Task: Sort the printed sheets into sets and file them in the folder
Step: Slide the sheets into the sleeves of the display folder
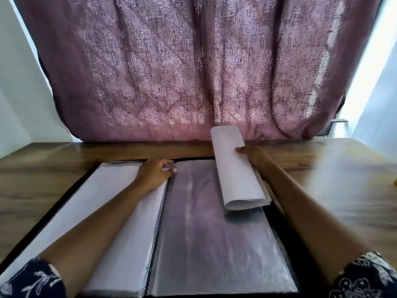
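A black display folder [214,244] lies open on the wooden table in front of me. Its left page [90,201] holds white sheets inside a sleeve. The right page is a clear plastic sleeve with nothing white in it, shining with the curtain's reflection. My left hand [155,174] rests at the top of the spine, its fingertips pinching the sleeve's upper edge. My right hand [254,155] grips a curled set of white sheets [234,168] above the folder's right side; the sheets bend over into a loose roll.
The wooden table [333,179] stretches left and right of the folder. A mauve patterned curtain [193,72] hangs right behind the table's far edge. A small yellow object [394,181] shows at the far right edge.
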The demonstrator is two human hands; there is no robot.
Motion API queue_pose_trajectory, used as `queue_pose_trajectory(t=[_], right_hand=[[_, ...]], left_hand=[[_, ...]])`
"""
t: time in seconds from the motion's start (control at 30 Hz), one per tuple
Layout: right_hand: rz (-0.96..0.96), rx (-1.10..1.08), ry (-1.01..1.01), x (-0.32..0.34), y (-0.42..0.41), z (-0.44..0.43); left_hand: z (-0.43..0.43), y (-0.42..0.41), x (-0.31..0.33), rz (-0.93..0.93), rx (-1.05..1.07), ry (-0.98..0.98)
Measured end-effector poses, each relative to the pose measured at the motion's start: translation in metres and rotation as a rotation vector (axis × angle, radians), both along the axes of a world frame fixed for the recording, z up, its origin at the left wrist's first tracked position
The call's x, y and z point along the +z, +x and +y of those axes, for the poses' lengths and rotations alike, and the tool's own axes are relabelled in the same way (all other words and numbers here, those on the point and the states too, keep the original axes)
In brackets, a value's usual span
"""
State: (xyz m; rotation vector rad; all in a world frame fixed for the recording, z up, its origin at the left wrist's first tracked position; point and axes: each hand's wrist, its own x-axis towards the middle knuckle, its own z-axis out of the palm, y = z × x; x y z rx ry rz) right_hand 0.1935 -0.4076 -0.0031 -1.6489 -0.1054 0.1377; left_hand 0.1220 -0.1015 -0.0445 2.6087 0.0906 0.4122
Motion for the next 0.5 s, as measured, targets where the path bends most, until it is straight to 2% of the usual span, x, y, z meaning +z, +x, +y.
queue_pose_trajectory(t=[0.17, 0.33, 0.5], right_hand=[[-0.066, -0.014, 0.014, -0.007, 0.009, 0.006], [0.005, 0.094, -0.126, -0.012, 0.011, 0.011], [0.045, 0.111, -0.065, -0.008, 0.007, 0.008]], left_hand=[[0.003, 0.001, -0.001, 0.054, -0.040, 0.194], [0.015, -0.009, 0.002, 0.110, -0.050, 0.244], [0.023, -0.010, 0.017, 0.276, -0.062, 0.377]])
